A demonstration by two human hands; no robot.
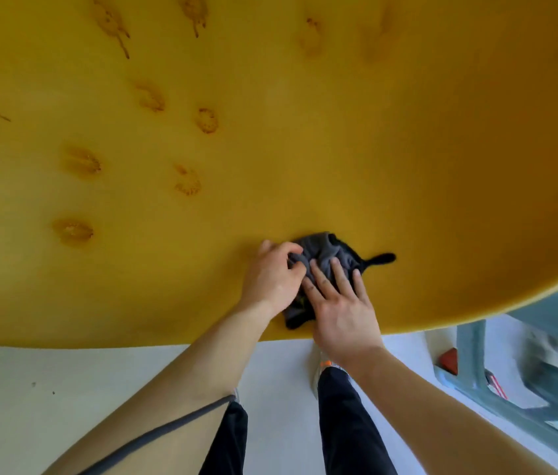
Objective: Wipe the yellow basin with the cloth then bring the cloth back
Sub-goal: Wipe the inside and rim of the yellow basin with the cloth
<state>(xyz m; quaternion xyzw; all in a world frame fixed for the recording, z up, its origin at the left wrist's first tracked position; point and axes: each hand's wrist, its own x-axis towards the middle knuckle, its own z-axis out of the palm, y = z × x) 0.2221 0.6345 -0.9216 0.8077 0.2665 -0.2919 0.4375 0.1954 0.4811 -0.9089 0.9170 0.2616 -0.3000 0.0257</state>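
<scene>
Head view: our left hand bunches the cloth, right hand flat; we press toward the left stains on the yellow basin.

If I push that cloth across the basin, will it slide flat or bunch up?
Probably bunch: the cloth is already crumpled, so it looks floppy. The left hand pinches a fold while the right hand presses flat, which may keep it spread. It looks light.
</scene>
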